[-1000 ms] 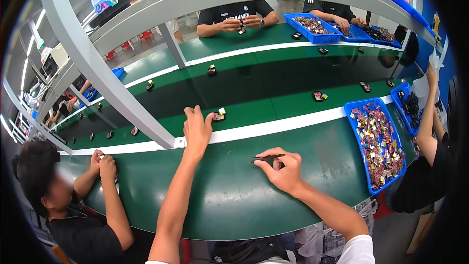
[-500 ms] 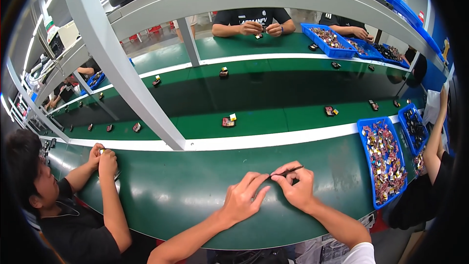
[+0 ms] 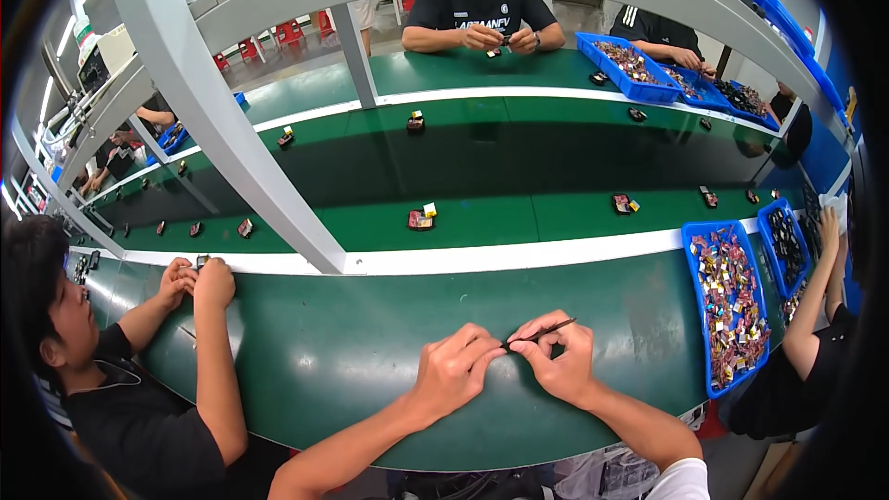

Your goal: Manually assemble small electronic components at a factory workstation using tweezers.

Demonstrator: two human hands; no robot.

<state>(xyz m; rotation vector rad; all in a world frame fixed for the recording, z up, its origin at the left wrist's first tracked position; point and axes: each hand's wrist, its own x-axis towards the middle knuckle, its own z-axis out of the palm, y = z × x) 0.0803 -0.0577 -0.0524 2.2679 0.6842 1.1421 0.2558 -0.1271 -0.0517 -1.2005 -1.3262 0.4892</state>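
Note:
Low over the green worktop (image 3: 361, 361), my two hands meet fingertip to fingertip. My right hand (image 3: 560, 361) is closed around a thin dark pen-like tool (image 3: 561, 324), whose free end sticks out past the index finger to the upper right. A tiny black piece (image 3: 506, 346) shows where the fingertips meet; its kind is too small to tell. My left hand (image 3: 456, 366) pinches at that piece, with thumb and index finger drawn together and the other fingers curled. The fingers hide most of it.
A blue tray (image 3: 767, 352) of small red, yellow and white parts stands to the right; another blue tray (image 3: 764, 222) holds black parts. Beyond a white rail (image 3: 519, 255), small assemblies (image 3: 421, 218) sit on the green belt (image 3: 519, 233). A grey post (image 3: 213, 111) rises left. Co-workers sit around.
My left thumb has come in against the fingers, closing the pinch. The assemblies on the near belt have shifted slightly left. The co-worker at the right has lowered a raised arm.

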